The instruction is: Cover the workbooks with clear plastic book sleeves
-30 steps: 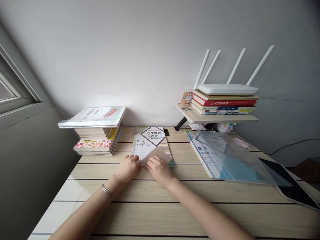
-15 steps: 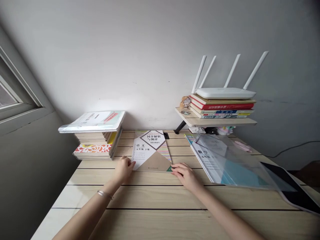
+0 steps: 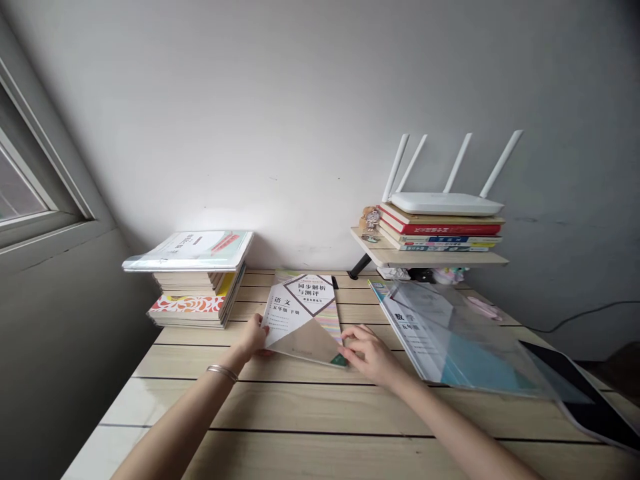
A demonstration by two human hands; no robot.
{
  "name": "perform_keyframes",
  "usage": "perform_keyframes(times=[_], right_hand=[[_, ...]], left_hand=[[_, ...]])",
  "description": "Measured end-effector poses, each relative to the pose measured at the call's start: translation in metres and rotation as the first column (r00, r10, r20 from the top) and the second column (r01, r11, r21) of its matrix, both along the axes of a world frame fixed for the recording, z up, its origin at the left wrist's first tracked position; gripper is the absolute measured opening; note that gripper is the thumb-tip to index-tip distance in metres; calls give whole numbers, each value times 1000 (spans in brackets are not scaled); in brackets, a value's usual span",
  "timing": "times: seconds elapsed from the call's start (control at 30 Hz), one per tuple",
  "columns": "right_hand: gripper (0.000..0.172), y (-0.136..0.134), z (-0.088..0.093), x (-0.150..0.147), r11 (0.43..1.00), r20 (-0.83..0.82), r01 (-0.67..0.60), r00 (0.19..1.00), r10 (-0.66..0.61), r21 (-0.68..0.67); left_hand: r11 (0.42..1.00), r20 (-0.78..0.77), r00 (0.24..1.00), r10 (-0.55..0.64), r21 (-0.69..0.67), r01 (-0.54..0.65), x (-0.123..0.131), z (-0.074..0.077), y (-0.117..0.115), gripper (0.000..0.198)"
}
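Holding white-and-brown workbook (image 3: 307, 327) by lower-left edge with left hand (image 3: 251, 339), just below center of frame. Touching its right edge near green corner with bent fingers of right hand (image 3: 369, 353); can't tell if pinching. Cover up, slightly askew, over slatted table (image 3: 300, 413); can't tell if fully off the slats. Left of frame: stack of books (image 3: 187, 303). Right: second book (image 3: 420, 343) under clear plastic, next to dark tablet (image 3: 603, 413) at lower right. Above that: white router (image 3: 445, 203) on piled books (image 3: 443, 230), on small shelf (image 3: 425, 257).
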State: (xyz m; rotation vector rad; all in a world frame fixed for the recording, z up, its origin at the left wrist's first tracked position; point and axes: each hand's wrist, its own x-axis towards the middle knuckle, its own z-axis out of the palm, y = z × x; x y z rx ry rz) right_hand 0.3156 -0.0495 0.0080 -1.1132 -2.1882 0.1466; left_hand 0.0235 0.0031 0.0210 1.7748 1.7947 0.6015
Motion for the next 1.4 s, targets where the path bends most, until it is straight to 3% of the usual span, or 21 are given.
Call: perform_keyframes(times=[0.1,0.13,0.2,0.3,0.47,0.6,0.7,0.8,0.97,1.07,1.17,1.23,1.3,1.4], right_hand=[[13,29,15,-6,996,-53,90,995,-89,4],[17,42,16,-6,989,-53,151,987,-151,0],[25,68,12,-3,953,1,302,953,-302,-34],[24,95,-3,4,877,88,473,880,-466,-80],[31,92,-27,7,839,102,540,840,-532,-69],[31,83,-34,3,825,112,564,818,-563,29],[28,84,-35,2,814,125,578,805,-580,57],[29,88,-33,5,818,134,574,808,-573,33],[28,85,-21,2,797,142,602,793,-592,-44],[22,67,-10,-27,783,83,613,790,-608,-103],[16,38,-4,-78,923,16,374,927,-374,-90],[14,20,-4,-112,979,36,200,980,-198,-46],[11,9,-5,-137,995,108,97,989,-98,9],[9,8,-6,-149,995,177,84,980,-92,50]], left_hand=[[994,-72,996,-50,-98,43,-15,15,10,17],[993,-106,992,-74,-103,63,-20,20,17,16],[992,-189,976,-112,-81,99,-26,30,34,15],[992,-331,935,-128,-22,128,-22,38,65,16],[981,-508,857,-88,104,163,12,40,105,26],[961,-557,830,-33,211,180,34,32,115,40],[939,-573,818,-45,256,231,39,23,107,44],[903,-589,792,-161,237,359,31,16,88,37],[842,-592,734,-332,165,514,-4,11,29,36],[779,-563,726,-395,213,590,-23,5,-12,30],[744,-539,748,-386,297,598,-30,-3,-36,24],[730,-536,763,-362,346,589,-31,-9,-40,19],[712,-529,777,-340,396,581,-31,-14,-38,20],[680,-494,796,-351,450,579,-37,-19,-30,23]])
